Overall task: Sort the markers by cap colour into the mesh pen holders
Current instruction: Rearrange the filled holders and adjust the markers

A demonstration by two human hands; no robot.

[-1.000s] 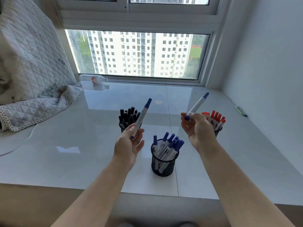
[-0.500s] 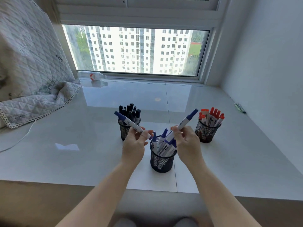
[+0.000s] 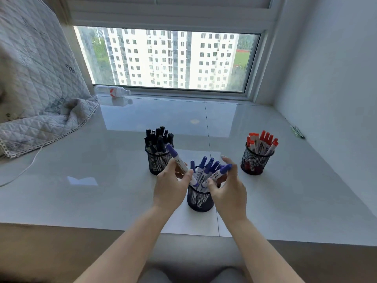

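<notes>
Far out to the left of both grips, a quilted grey cover (image 3: 38, 82) is spilling onto the glossy white worktop (image 3: 91, 201), a thin white cable (image 3: 24, 170) is trailing from under its hem, and a clear plastic bottle (image 3: 113, 91) is lying on its side by the window (image 3: 167, 60).

Behind the left grip, the holder of black-capped markers (image 3: 158, 161) is standing packed and upright. The left hand (image 3: 170, 187) is pinching a blue-capped marker (image 3: 179, 163) between thumb and fingers, cap pointing up and away to the left, its lower end dipping at the rim of the middle mesh pen holder (image 3: 200, 198). So that grip is closed around a marker.

Right between the two grips sits that middle holder, already bristling with blue-capped markers (image 3: 204, 170). The right hand (image 3: 228, 190) is just beside it, thumb pressing a second blue-capped marker (image 3: 221, 173) that is slanting up to the right, its lower end over the holder's mouth. The other fingers are spreading loose above it, so this is a light thumb-side hold; how firm it is I cannot tell.

Well off to the right of the right grip, the holder of red-capped markers (image 3: 257, 158) is standing on its own, and farther right a couple of small dark objects (image 3: 297, 131) are lying by the wall, too small to name.
</notes>
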